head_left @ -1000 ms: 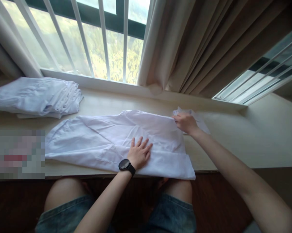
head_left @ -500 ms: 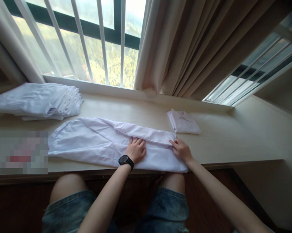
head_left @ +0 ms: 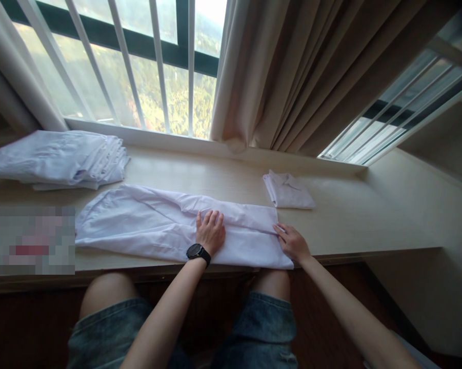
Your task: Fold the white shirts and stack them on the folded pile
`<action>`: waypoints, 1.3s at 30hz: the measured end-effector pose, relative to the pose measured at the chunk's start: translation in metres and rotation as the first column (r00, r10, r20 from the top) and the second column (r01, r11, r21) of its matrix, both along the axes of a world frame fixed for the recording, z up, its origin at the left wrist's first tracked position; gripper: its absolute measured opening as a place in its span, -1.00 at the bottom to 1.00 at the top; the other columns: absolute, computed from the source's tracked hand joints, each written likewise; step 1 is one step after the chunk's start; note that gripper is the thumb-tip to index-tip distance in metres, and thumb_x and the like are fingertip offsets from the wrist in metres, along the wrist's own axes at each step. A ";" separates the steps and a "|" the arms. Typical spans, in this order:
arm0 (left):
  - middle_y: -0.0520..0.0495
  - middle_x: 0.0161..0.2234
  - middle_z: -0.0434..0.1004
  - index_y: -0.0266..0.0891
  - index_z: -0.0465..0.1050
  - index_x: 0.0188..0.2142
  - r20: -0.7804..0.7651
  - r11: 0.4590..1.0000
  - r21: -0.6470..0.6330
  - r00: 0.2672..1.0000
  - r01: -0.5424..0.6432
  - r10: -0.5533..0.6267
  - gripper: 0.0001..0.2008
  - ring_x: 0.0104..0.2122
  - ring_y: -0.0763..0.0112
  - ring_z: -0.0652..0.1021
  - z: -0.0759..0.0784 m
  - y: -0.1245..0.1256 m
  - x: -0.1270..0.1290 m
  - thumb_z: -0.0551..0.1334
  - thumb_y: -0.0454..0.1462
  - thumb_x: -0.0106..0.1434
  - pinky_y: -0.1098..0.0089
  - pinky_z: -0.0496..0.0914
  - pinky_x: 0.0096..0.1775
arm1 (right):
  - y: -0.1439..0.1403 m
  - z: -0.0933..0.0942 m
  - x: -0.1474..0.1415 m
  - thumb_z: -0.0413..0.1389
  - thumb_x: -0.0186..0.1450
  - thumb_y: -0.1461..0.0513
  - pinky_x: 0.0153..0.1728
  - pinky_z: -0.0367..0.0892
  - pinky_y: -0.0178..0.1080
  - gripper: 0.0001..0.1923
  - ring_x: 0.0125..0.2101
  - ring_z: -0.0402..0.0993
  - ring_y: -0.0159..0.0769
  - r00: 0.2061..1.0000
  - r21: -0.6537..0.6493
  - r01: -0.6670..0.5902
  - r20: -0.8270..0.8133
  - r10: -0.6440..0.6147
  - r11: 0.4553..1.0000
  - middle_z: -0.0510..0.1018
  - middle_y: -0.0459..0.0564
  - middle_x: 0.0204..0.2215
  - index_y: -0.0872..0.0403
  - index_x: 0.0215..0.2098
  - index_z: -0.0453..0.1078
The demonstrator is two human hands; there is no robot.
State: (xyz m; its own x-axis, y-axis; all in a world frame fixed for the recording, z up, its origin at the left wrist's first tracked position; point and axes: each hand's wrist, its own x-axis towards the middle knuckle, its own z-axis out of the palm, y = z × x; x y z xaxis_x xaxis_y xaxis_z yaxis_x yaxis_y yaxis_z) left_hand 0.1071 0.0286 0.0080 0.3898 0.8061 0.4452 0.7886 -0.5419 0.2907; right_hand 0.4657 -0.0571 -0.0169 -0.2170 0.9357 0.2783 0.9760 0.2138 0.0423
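1. White garment (head_left: 138, 215): lies lengthwise along the worktop (head_left: 361, 225) before me, its near right corner at, or slightly past, the front edge.
2. Left hand (head_left: 211, 236): palm down on the middle of the garment; fingers somewhat apart, clamped on nothing.
3. Right hand (head_left: 294, 243): fingers touch the right end, where the flap (head_left: 249, 215) along the far side meets the lower layer. I cannot tell whether thumb and fingers pinch the fabric.
4. Caution, creasing: wrinkles run left of my left hand; uneven pressure could set them.
5. Caution, flap: releasing my left hand during a pull from the right could skew the flap or let it spring back.
6. Caution, overhang: a pull toward me could drag the near corner down over the front edge.
7. Caution, clearance: a wide sweep of my right hand could disturb the folded shirt (head_left: 291, 191), just beyond the far right corner.
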 end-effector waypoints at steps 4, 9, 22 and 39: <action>-0.21 -0.04 0.53 -0.15 0.50 -0.15 -0.036 0.999 -0.024 0.999 -0.037 0.036 -0.77 0.06 0.08 0.44 -0.005 0.002 0.001 0.07 -0.28 0.38 -0.15 -0.01 0.29 | 0.001 0.004 0.002 -0.02 0.37 0.26 0.16 0.29 -0.06 -0.54 0.09 0.38 -0.11 1.000 -0.004 -0.014 0.026 0.014 1.000 0.48 0.11 0.13 0.06 0.20 0.43; -0.21 -0.12 0.54 -0.17 0.50 -0.20 -0.048 0.998 -0.031 0.998 -0.053 0.051 -0.80 -0.02 0.09 0.47 -0.005 0.003 0.002 0.08 -0.30 0.37 -0.16 0.04 0.26 | 0.018 0.017 -0.031 -0.07 0.40 0.22 0.28 0.15 -0.02 -0.54 0.26 0.21 -0.07 1.000 0.038 0.030 0.008 -0.030 0.999 0.41 0.13 0.22 0.13 0.19 0.43; -0.24 -0.07 0.52 -0.20 0.50 -0.15 -0.210 1.000 -0.012 0.978 -0.010 0.008 -0.81 0.00 0.08 0.45 0.004 0.015 -0.016 0.12 -0.32 0.32 -0.09 0.17 0.16 | 0.039 -0.011 -0.104 -0.19 0.51 0.10 0.31 0.01 0.14 -0.49 0.35 0.08 -0.05 0.990 -0.084 0.118 -0.065 -0.124 0.989 0.25 -0.02 0.35 -0.09 0.37 0.18; -0.27 -0.06 0.54 -0.18 0.46 0.04 -0.559 0.994 -0.050 0.827 -0.095 0.051 -0.66 -0.06 0.10 0.49 0.044 0.091 -0.120 0.00 -0.40 0.40 0.19 0.36 -0.18 | 0.036 -0.011 -0.103 -0.02 0.44 0.07 0.29 0.10 0.10 -0.51 0.27 0.24 -0.03 0.985 0.020 0.058 -0.161 -0.054 0.998 0.40 0.08 0.24 0.03 0.26 0.36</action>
State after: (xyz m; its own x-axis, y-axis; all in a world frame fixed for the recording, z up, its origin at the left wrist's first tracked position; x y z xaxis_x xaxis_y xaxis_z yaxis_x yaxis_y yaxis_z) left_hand -0.0127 0.1198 0.0520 0.4925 0.8633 0.1101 0.8648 -0.4712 -0.1735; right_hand 0.3625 -0.0216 -0.0280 -0.1154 0.9376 0.3280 0.9808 0.1598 -0.1117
